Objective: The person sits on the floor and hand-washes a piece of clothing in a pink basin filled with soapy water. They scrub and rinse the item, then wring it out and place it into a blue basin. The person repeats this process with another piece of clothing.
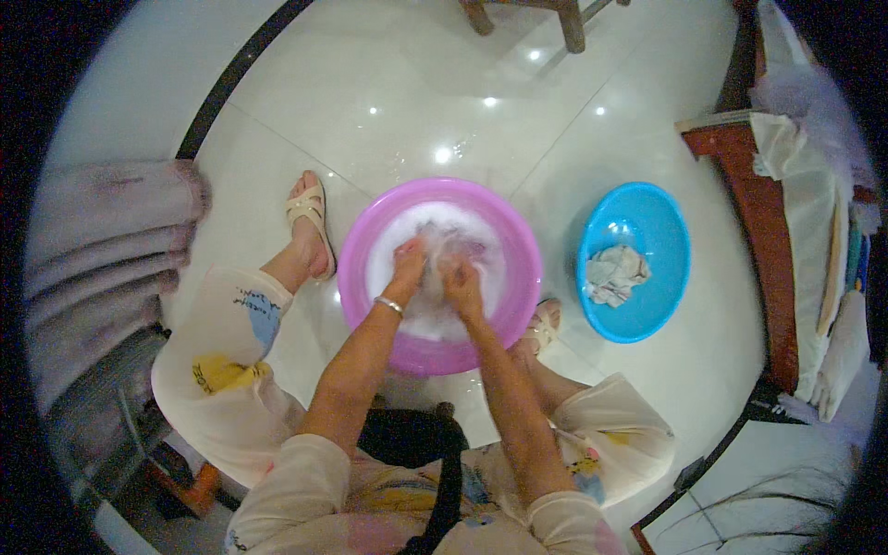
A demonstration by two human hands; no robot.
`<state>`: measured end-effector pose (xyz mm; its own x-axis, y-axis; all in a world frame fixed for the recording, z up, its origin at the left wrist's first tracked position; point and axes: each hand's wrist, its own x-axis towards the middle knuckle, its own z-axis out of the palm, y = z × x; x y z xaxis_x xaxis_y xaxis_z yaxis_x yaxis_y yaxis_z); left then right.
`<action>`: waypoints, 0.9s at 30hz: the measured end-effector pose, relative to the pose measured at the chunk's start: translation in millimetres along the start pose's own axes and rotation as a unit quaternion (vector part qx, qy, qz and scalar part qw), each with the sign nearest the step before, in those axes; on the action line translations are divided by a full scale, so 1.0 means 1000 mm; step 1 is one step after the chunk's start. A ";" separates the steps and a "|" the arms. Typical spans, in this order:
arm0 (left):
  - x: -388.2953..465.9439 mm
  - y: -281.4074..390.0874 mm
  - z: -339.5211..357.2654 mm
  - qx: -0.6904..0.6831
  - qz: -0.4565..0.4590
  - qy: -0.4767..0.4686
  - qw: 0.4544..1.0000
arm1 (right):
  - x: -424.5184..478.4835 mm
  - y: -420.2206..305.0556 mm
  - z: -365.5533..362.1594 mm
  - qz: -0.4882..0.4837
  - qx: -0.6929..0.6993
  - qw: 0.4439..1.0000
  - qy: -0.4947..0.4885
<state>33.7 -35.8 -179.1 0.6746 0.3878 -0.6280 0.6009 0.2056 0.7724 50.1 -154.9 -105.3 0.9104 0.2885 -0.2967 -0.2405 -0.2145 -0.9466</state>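
A pink plastic basin (525, 277) stands on the floor between my feet, holding water with thick white suds (388, 243). Both hands are inside it, close together near the middle. My left hand (411, 262) curls at the left, a silver bangle (388, 304) on its wrist. Facing it, my right hand (459, 277) is also closed. A wet cloth (451, 243), blurred by motion and partly covered by foam, is bunched between the two hands. Its shape and full extent are hidden.
To the right is a blue plastic basin (638, 326) with a crumpled pale cloth (617, 274) in it. Wooden stool legs (572, 31) stand ahead. A sofa (111, 229) borders the left, reddish-brown wooden furniture (756, 229) the right. The tiled floor (444, 125) looks wet in spots.
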 end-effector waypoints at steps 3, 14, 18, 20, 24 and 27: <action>-0.018 -0.007 -0.008 0.011 -0.035 0.056 0.998 | -0.034 -0.008 0.024 -0.077 -0.017 0.996 -0.035; -0.134 0.070 0.008 0.037 0.123 -0.005 0.992 | -0.045 -0.023 0.014 -0.060 -0.307 0.941 0.130; -0.134 0.068 0.006 -0.149 0.012 -0.036 0.988 | -0.063 -0.071 0.020 -0.001 -0.126 0.982 0.144; -0.132 0.080 -0.003 -0.152 -0.013 -0.049 0.987 | -0.078 -0.087 0.033 -0.100 -0.159 0.969 0.159; -0.153 0.085 -0.008 0.134 0.157 -0.026 0.978 | -0.090 -0.086 0.038 -0.167 -0.237 0.940 0.177; -0.186 0.099 0.009 0.163 0.091 -0.026 0.982 | -0.080 -0.069 -0.008 -0.002 -0.191 0.969 0.154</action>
<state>-28.3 -95.5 13.1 0.7995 0.3436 -0.4926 0.5677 -0.1646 0.8066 -3.7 -170.3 -15.8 0.9826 0.0100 -0.1857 -0.1483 -0.5607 -0.8147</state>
